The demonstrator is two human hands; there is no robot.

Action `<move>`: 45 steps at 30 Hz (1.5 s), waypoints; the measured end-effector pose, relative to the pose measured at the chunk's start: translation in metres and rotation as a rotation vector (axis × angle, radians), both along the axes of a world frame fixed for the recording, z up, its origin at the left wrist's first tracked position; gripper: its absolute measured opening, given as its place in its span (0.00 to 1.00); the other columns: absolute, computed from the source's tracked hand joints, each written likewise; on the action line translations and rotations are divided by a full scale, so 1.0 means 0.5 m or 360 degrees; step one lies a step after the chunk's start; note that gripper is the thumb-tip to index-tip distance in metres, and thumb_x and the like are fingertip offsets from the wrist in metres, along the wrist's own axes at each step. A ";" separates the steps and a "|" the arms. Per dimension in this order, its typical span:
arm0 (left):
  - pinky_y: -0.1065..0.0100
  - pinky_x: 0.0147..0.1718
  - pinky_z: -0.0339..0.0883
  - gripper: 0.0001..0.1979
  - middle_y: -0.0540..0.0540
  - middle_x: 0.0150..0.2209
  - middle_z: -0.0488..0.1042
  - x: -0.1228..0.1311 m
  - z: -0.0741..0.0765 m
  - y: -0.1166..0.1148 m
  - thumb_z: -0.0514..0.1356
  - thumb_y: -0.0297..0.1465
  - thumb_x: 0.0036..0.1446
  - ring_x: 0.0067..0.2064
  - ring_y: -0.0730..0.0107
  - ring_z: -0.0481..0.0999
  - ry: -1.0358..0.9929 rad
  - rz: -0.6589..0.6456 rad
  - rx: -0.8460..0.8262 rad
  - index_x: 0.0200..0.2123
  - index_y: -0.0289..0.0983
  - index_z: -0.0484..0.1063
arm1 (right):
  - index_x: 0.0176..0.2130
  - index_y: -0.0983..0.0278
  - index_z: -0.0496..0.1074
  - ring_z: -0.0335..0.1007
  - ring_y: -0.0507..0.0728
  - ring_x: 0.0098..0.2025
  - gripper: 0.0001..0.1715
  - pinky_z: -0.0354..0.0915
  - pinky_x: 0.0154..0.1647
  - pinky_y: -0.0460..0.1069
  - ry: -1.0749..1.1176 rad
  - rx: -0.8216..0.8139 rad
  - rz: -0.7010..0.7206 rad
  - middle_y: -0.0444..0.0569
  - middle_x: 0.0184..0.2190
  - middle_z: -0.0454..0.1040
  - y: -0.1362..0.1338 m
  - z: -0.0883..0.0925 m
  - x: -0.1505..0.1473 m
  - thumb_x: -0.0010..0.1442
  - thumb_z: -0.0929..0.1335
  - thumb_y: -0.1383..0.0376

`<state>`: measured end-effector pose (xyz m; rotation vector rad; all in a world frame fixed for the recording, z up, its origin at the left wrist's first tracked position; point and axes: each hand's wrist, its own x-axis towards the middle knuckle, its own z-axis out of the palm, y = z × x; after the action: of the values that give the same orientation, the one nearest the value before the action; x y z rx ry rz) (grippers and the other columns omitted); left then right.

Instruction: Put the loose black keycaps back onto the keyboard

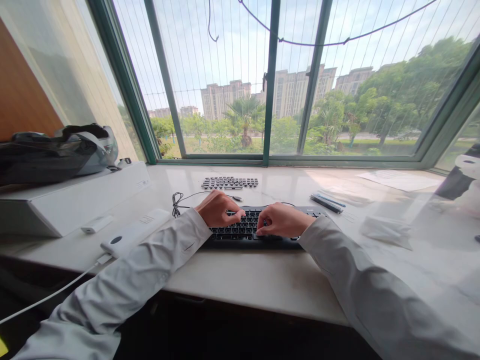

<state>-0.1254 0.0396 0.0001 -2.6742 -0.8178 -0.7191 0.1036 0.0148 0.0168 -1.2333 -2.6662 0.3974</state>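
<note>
A black keyboard (240, 231) lies on the pale countertop in front of me. Much of its middle shows bare key sockets without caps. My left hand (218, 208) is over its upper left part, fingers curled and thumb and forefinger pointing right. Whatever those fingers may hold is too small to make out. Bent down onto the lower middle keys, my right hand (284, 220) has its thumb and fingertips close together at the board. Its fingertips hide anything between them. Behind the keyboard, loose black keycaps (229, 182) are laid out in rows.
A coiled black cable (177, 204) lies left of the keyboard. Farther left are a white power strip (133, 234) and a white box (75, 200) with a dark bag (60, 152) on top. Pens (327, 203) and a clear plastic bag (386, 231) lie right. Windows stand behind.
</note>
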 end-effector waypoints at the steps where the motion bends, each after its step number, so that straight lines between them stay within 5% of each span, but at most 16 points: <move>1: 0.74 0.25 0.61 0.12 0.51 0.26 0.79 -0.009 0.000 0.012 0.56 0.33 0.55 0.25 0.75 0.74 -0.0023 0.0107 0.0009 0.29 0.44 0.80 | 0.32 0.61 0.79 0.60 0.47 0.23 0.14 0.52 0.24 0.43 -0.0011 -0.0001 0.0012 0.42 0.22 0.71 -0.001 0.000 -0.001 0.50 0.70 0.55; 7: 0.71 0.27 0.60 0.14 0.48 0.22 0.78 -0.055 -0.006 0.074 0.57 0.40 0.54 0.24 0.71 0.72 -0.0157 0.0692 -0.0004 0.29 0.42 0.81 | 0.33 0.62 0.79 0.60 0.47 0.23 0.16 0.52 0.24 0.43 0.0002 -0.0104 0.0058 0.42 0.22 0.71 0.002 -0.002 0.001 0.50 0.70 0.54; 14: 0.68 0.33 0.63 0.18 0.47 0.27 0.79 -0.069 -0.013 0.094 0.54 0.44 0.55 0.32 0.65 0.76 -0.0167 0.0949 -0.0061 0.31 0.43 0.81 | 0.34 0.62 0.79 0.64 0.49 0.26 0.15 0.54 0.26 0.43 0.0091 0.0014 0.0046 0.44 0.24 0.73 0.013 -0.008 0.004 0.52 0.69 0.55; 19: 0.66 0.36 0.64 0.18 0.46 0.32 0.80 -0.075 -0.014 0.099 0.53 0.44 0.56 0.37 0.60 0.77 -0.0154 0.1078 -0.0048 0.34 0.43 0.81 | 0.38 0.60 0.77 0.70 0.55 0.35 0.15 0.59 0.32 0.46 -0.0006 0.0464 -0.0383 0.49 0.33 0.76 0.025 -0.018 0.015 0.58 0.65 0.57; 23: 0.64 0.37 0.65 0.19 0.47 0.35 0.80 -0.084 -0.014 0.110 0.52 0.46 0.56 0.40 0.57 0.77 -0.0108 0.1194 -0.0054 0.35 0.45 0.81 | 0.40 0.63 0.75 0.72 0.60 0.37 0.14 0.61 0.36 0.50 -0.0126 0.0562 -0.0537 0.55 0.35 0.76 0.032 -0.028 0.026 0.58 0.63 0.61; 30: 0.66 0.33 0.64 0.21 0.47 0.34 0.80 -0.075 0.013 0.144 0.50 0.47 0.56 0.37 0.58 0.76 0.0055 0.1174 -0.0038 0.35 0.47 0.80 | 0.41 0.65 0.72 0.73 0.61 0.38 0.14 0.62 0.36 0.51 -0.0150 0.0670 -0.0662 0.57 0.36 0.76 0.035 -0.018 0.032 0.59 0.60 0.66; 35: 0.68 0.32 0.62 0.20 0.48 0.32 0.79 -0.041 0.030 0.209 0.53 0.50 0.53 0.34 0.62 0.75 0.0228 0.1079 -0.0132 0.36 0.47 0.80 | 0.39 0.66 0.73 0.73 0.60 0.37 0.12 0.62 0.35 0.50 -0.0170 0.0675 -0.0648 0.56 0.34 0.76 0.032 -0.020 0.030 0.58 0.61 0.67; 45: 0.70 0.36 0.63 0.19 0.47 0.36 0.78 -0.039 -0.013 0.335 0.58 0.49 0.47 0.37 0.65 0.74 0.0332 0.1050 -0.0370 0.36 0.46 0.79 | 0.39 0.66 0.73 0.74 0.60 0.37 0.13 0.63 0.35 0.50 -0.0191 0.0680 -0.0635 0.57 0.35 0.76 0.032 -0.022 0.028 0.58 0.61 0.67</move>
<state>-0.1449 0.2071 -0.0066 -2.3557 -1.6750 -0.1870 0.1176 0.0307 0.0056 -1.6172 -2.3282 -0.2962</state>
